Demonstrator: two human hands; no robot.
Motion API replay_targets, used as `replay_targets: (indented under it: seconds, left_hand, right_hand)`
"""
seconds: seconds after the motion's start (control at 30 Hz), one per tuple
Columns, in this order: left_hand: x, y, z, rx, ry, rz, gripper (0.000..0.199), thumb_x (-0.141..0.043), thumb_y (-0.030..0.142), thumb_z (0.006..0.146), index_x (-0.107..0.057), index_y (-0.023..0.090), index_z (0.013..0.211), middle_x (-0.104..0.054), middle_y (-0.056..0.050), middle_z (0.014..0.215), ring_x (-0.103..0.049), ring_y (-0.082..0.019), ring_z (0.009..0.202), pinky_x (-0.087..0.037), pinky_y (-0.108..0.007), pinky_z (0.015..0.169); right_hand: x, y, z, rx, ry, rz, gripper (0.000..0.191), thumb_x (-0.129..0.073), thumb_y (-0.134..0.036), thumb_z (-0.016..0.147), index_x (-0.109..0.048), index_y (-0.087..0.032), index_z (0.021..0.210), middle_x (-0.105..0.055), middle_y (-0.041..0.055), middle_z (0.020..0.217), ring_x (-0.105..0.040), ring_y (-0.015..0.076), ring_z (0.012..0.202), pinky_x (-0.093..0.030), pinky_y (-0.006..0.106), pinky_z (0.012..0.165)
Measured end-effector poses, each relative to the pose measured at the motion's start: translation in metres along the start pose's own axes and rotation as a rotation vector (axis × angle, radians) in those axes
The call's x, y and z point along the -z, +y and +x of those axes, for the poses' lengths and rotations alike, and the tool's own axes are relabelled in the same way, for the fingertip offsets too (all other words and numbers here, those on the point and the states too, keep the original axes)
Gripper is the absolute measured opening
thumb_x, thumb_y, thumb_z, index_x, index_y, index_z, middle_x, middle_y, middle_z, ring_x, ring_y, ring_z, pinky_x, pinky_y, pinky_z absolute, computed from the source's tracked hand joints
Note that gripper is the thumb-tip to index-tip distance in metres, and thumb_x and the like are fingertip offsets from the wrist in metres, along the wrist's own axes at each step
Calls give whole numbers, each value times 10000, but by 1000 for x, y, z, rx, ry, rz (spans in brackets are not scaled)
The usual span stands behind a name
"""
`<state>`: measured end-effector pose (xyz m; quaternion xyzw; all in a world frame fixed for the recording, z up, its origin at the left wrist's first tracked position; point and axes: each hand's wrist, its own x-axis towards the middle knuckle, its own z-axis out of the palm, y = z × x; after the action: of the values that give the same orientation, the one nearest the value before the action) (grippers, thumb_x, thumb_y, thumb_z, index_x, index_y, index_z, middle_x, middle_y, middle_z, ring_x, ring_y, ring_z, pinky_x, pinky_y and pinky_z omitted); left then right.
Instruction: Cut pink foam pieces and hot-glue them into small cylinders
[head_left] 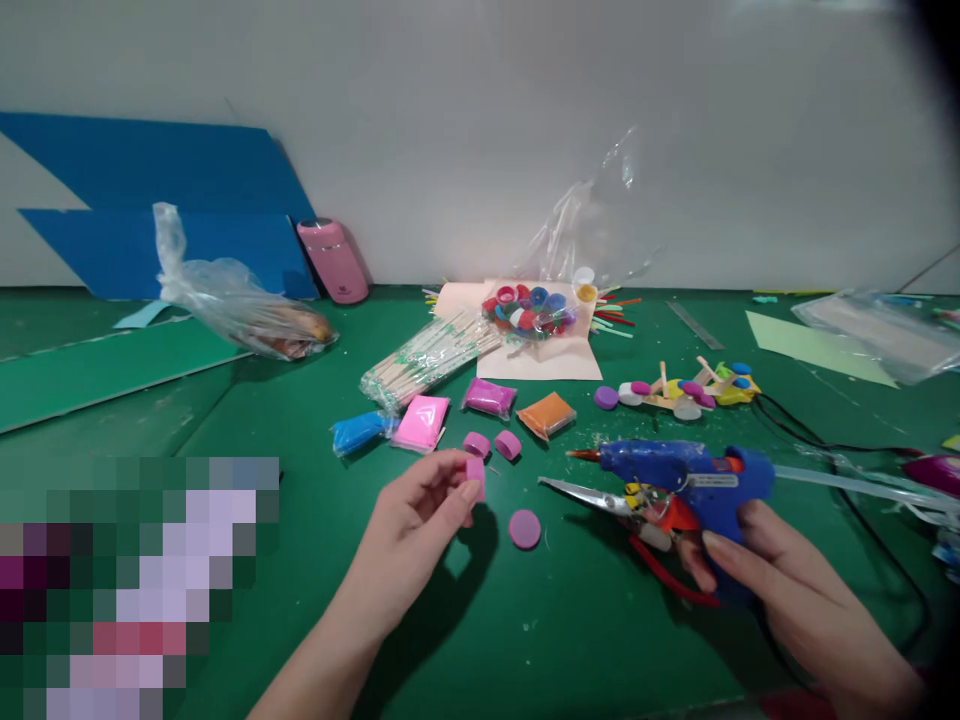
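Between the thumb and fingers of my left hand [427,515] is a small pink cap [475,479], held above the green table. My right hand [780,575] is wrapped round the handle of a blue glue gun [675,468], whose copper-coloured nozzle points left. Scissors [592,496] with red handles lie beneath the gun, partly hidden by it. A round pink cap [525,529] rests flat on the table between my hands. Two more pink caps, one on the left [476,445] and one on the right [508,445], sit just beyond my left fingertips.
Clay packets [421,423], bagged wooden sticks [427,360] and a bag of bottle caps [529,312] lie ahead. A stick-and-cap model [679,392] is behind the gun. A pink flask [335,262] leans at the back. A black cable [855,515] runs at right.
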<state>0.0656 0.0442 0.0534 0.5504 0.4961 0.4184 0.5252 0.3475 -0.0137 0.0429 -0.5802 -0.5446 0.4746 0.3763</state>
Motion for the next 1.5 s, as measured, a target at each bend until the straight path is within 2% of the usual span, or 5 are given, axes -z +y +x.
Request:
replay_targets:
  seconds: [0.13, 0.27, 0.6, 0.9, 1.5]
  left_hand:
    - [-8, -13, 2, 203, -134, -581, 174, -455, 235, 806, -576, 132, 878, -560, -35, 700, -501, -110, 596, -398, -239, 588]
    - [-11, -22, 2, 270, -159, -745, 171, -464, 199, 804, -588, 104, 871, -586, -58, 705, -517, -112, 588, -404, -244, 591]
    - [-10, -25, 0, 256, -187, -812, 194, -534, 221, 762, -591, 93, 896, -606, -64, 689, -536, -123, 567, -404, -243, 560]
    - [-9, -27, -2, 239, -190, -793, 182, -503, 212, 784, -592, 93, 889, -601, -62, 694, -526, -117, 569, -392, -249, 569]
    - [-10, -28, -2, 261, -181, -788, 144, -531, 206, 766, -589, 106, 852, -578, -41, 646, -504, -111, 532, -358, -245, 537]
  right_hand:
    - [-21, -11, 0, 47, -81, -34, 172, -438, -373, 832, -520, -221, 829, -530, -2, 647, -487, 150, 600, -417, 253, 569]
    - [-38, -16, 0, 28, -130, -47, 216, -421, -387, 838, -526, -209, 775, -515, 7, 672, -471, 145, 604, -411, 255, 567]
    - [-49, -16, 0, -40, -209, -31, 261, -385, -396, 848, -481, -213, 1008, -521, 26, 768, -467, 161, 643, -420, 289, 611]
    - [-54, -15, 3, 49, -161, -21, 179, -411, -377, 833, -497, -221, 812, -497, -3, 670, -456, 147, 569, -410, 259, 540]
    - [-56, -13, 5, 57, -142, -41, 230, -399, -393, 835, -506, -213, 930, -510, 6, 676, -459, 152, 572, -413, 271, 541]
